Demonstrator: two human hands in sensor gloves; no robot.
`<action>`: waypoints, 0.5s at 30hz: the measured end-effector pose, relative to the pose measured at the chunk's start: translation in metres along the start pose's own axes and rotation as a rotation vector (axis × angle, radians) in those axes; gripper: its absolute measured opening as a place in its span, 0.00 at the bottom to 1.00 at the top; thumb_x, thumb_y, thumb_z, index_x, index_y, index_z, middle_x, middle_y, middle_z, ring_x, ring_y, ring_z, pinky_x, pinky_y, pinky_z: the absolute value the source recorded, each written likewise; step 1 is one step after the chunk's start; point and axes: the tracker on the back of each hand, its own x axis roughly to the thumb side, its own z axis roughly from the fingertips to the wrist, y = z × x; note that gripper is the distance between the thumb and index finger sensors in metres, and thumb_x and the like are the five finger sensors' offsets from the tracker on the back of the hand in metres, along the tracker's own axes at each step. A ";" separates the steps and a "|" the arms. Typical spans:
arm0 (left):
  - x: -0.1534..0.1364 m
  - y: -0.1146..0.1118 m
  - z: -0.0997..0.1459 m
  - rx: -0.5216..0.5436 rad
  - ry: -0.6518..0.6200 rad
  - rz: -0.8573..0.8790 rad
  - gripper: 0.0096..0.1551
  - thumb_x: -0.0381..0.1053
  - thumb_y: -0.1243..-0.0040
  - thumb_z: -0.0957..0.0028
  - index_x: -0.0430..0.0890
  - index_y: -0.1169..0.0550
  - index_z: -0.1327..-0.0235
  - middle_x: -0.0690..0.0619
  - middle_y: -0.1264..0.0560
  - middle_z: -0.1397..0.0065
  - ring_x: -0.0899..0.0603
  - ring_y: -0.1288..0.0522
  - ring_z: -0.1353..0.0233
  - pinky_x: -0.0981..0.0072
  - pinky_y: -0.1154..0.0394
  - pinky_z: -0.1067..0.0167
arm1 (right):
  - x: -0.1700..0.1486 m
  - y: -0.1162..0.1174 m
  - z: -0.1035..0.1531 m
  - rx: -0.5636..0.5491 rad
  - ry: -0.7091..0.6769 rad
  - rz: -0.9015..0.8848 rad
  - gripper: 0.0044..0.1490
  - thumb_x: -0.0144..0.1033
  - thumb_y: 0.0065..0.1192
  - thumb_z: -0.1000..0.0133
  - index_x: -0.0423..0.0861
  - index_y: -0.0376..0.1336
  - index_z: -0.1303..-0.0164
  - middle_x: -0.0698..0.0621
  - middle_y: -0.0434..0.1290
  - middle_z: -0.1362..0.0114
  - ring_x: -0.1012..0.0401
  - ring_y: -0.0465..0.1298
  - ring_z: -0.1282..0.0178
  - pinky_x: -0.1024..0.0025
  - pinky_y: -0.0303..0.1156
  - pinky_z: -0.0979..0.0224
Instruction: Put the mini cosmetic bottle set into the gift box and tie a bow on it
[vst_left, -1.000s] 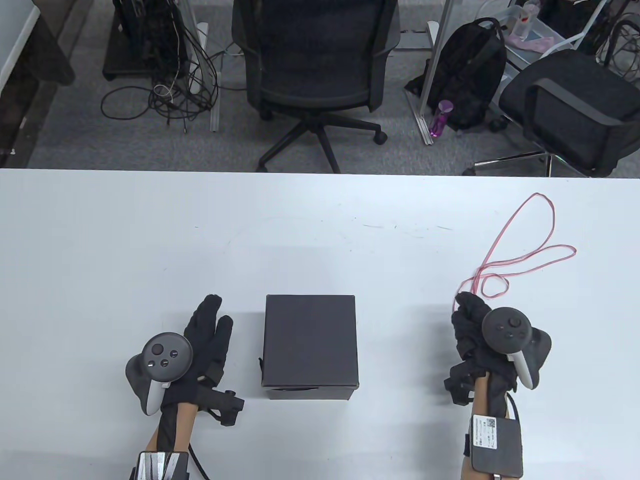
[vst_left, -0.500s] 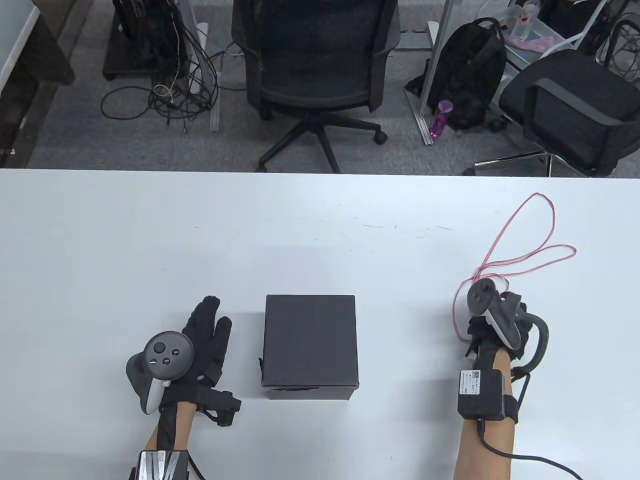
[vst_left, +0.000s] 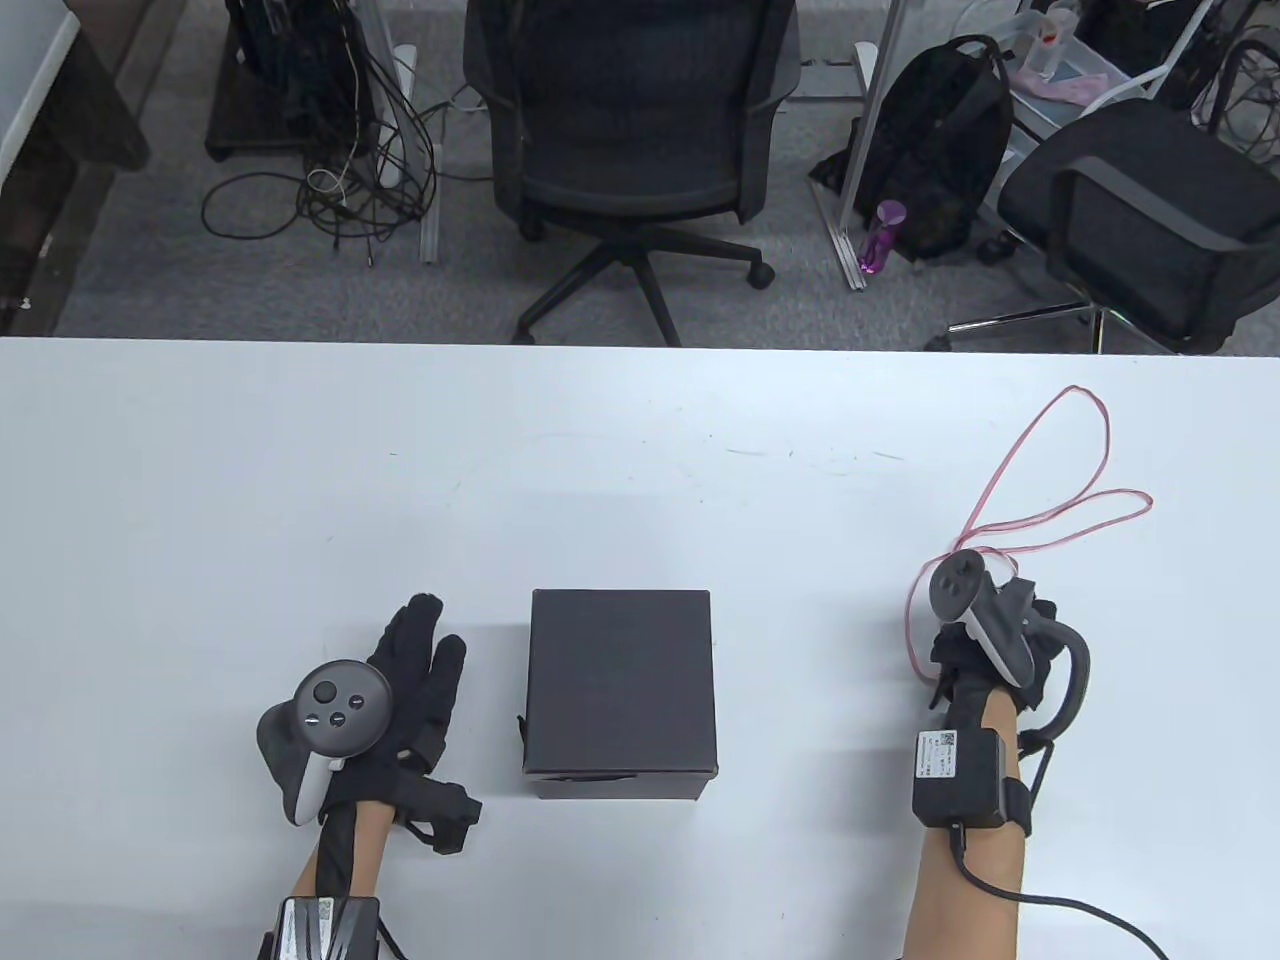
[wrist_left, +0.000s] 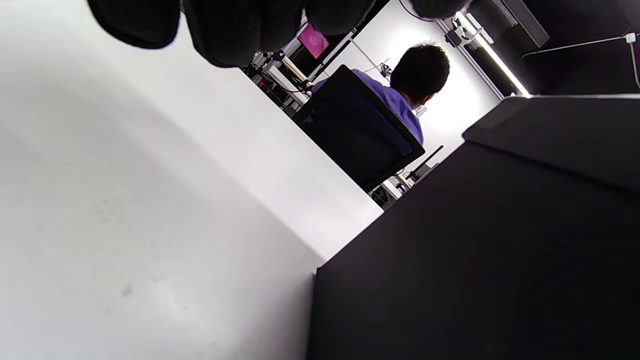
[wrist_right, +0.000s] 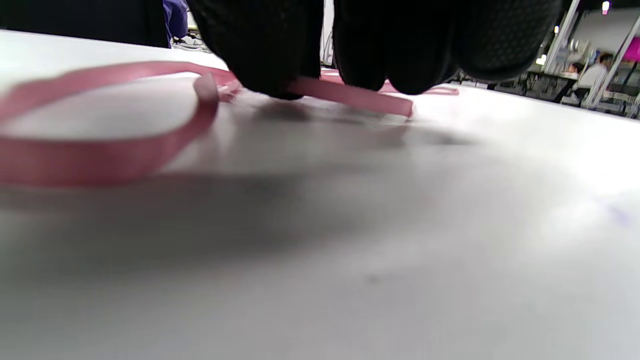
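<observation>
A black gift box (vst_left: 620, 690) stands closed near the table's front; in the left wrist view its side wall (wrist_left: 475, 240) fills the right. No cosmetic bottles show. My left hand (vst_left: 420, 655) lies flat on the table just left of the box, fingers (wrist_left: 240, 30) straight, holding nothing. A thin pink ribbon (vst_left: 1060, 500) lies in loose loops at the far right. My right hand (vst_left: 950, 650) sits at the ribbon's near end, tracker tipped left. Its fingertips (wrist_right: 270, 60) come down on the ribbon (wrist_right: 350, 95) and grip it against the table.
The white table (vst_left: 300, 480) stretches wide behind the box. Beyond its far edge stand two office chairs (vst_left: 640, 130), a backpack (vst_left: 940, 150) and tangled cables. In the left wrist view a person (wrist_left: 400, 100) sits in a chair with their back turned.
My right hand has rolled over, the tracker tipping left, and shifted slightly toward the ribbon. A ribbon loop now curves beside its left side. The left hand and box have stayed put.
</observation>
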 end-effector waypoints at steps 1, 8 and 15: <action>0.000 0.000 0.000 -0.001 0.000 0.001 0.40 0.62 0.59 0.34 0.41 0.40 0.15 0.33 0.39 0.17 0.27 0.30 0.25 0.31 0.29 0.33 | -0.002 -0.003 0.002 0.002 -0.001 -0.031 0.22 0.29 0.58 0.40 0.40 0.64 0.35 0.29 0.63 0.22 0.33 0.64 0.29 0.35 0.65 0.32; 0.000 -0.002 -0.001 -0.008 -0.007 0.000 0.40 0.62 0.59 0.34 0.40 0.40 0.15 0.32 0.39 0.17 0.26 0.29 0.25 0.31 0.29 0.33 | -0.007 -0.030 0.022 -0.083 -0.078 -0.247 0.27 0.26 0.56 0.39 0.41 0.58 0.27 0.44 0.79 0.42 0.48 0.79 0.46 0.42 0.73 0.38; 0.003 -0.002 0.000 -0.014 -0.033 0.033 0.40 0.62 0.59 0.34 0.40 0.41 0.15 0.32 0.38 0.17 0.27 0.29 0.25 0.31 0.29 0.34 | 0.009 -0.049 0.061 -0.039 -0.307 -0.483 0.24 0.25 0.54 0.39 0.46 0.68 0.32 0.46 0.78 0.39 0.47 0.76 0.41 0.37 0.70 0.35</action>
